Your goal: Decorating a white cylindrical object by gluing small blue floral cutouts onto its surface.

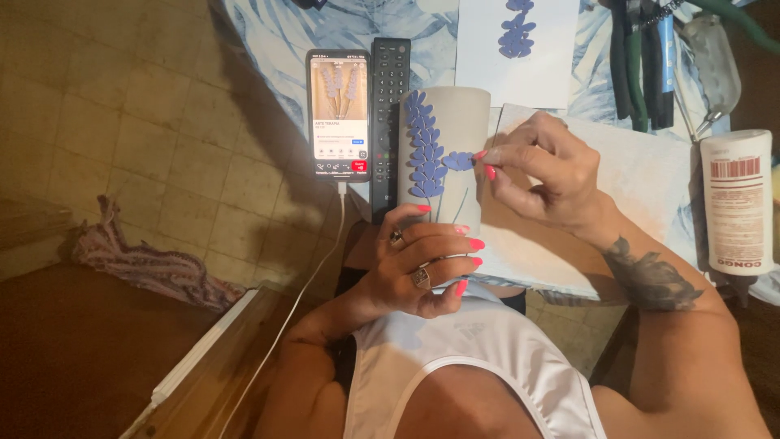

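A grey cylindrical cup (455,130) lies on its side at the table's near edge, a stem of small purple petals (422,150) stuck along it. My left hand (422,264), with rings and pink nails, grips the cup's near end. My right hand (540,175) pinches a purple petal piece (459,161) against the cup's side, beside the stem.
A lit phone (338,114) with a white cable and a black remote (390,89) lie left of the cup. A white sheet with purple petals (517,41) sits behind it. Pliers and tools (646,65) and a white bottle (738,203) are on the right. Tiled floor lies left.
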